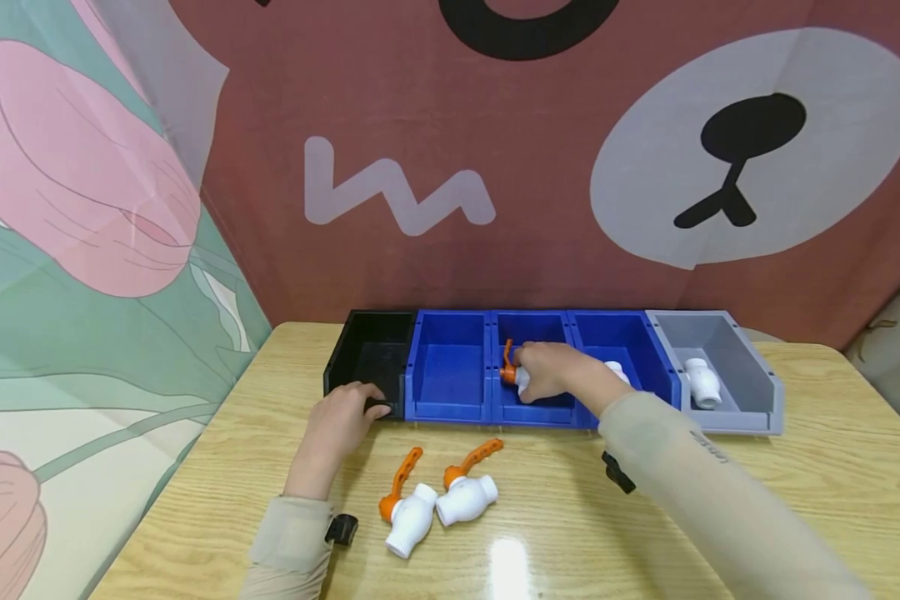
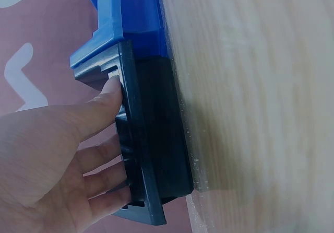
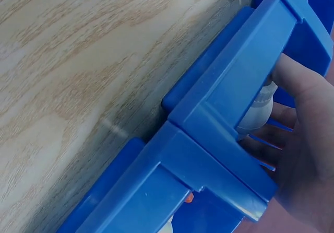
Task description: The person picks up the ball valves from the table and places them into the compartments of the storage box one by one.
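Note:
My left hand (image 1: 345,412) holds the front rim of the black bin (image 1: 371,367). In the left wrist view the thumb lies on the rim of that bin (image 2: 143,139) and the fingers reach over its edge. My right hand (image 1: 551,371) is inside the middle blue bin (image 1: 532,325), gripping a white ball valve (image 1: 522,379) with an orange handle. In the right wrist view the valve's white body (image 3: 258,110) shows between thumb and fingers, partly behind the bin wall. Two similar valves, a left one (image 1: 411,521) and a right one (image 1: 467,498), lie on the table.
The bins stand side by side along the back of the wooden table (image 1: 570,533). The right blue bin (image 1: 615,333) holds a white piece, mostly behind my right forearm. A white valve body (image 1: 702,383) lies in the grey bin (image 1: 742,396). A printed cloth hangs behind.

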Motion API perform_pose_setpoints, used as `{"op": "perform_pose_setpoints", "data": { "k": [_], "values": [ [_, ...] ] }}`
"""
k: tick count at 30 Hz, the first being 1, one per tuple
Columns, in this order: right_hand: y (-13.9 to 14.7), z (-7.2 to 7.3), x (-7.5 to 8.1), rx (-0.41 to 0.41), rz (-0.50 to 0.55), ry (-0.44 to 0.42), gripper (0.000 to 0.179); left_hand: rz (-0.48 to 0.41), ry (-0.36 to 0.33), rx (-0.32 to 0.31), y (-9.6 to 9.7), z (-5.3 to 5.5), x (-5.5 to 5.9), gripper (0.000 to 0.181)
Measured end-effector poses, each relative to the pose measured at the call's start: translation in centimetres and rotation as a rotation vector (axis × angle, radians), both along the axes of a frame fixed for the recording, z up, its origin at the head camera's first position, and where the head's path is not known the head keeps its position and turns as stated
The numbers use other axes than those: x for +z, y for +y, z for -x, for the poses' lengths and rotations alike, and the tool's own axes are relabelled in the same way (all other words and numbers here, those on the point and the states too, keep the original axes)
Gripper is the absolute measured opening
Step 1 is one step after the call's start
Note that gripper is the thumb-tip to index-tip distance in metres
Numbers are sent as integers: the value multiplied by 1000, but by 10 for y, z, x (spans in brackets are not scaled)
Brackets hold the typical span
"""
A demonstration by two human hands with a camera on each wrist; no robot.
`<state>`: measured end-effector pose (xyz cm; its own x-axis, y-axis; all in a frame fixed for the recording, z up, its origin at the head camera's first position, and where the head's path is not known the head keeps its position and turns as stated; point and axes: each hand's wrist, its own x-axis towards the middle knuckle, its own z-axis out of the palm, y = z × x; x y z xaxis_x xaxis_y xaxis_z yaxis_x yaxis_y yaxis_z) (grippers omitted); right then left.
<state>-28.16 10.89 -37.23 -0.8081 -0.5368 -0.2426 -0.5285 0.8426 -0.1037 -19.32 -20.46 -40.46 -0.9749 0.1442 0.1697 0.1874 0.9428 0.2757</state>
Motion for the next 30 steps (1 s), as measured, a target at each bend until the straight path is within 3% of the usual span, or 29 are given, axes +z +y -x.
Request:
{"op": "perform_pose_setpoints", "data": {
  "k": [30],
  "values": [
    [-4,-5,-4,16,-42,44,50,-3,3,-10,0,-1,0,18]
  ]
}}
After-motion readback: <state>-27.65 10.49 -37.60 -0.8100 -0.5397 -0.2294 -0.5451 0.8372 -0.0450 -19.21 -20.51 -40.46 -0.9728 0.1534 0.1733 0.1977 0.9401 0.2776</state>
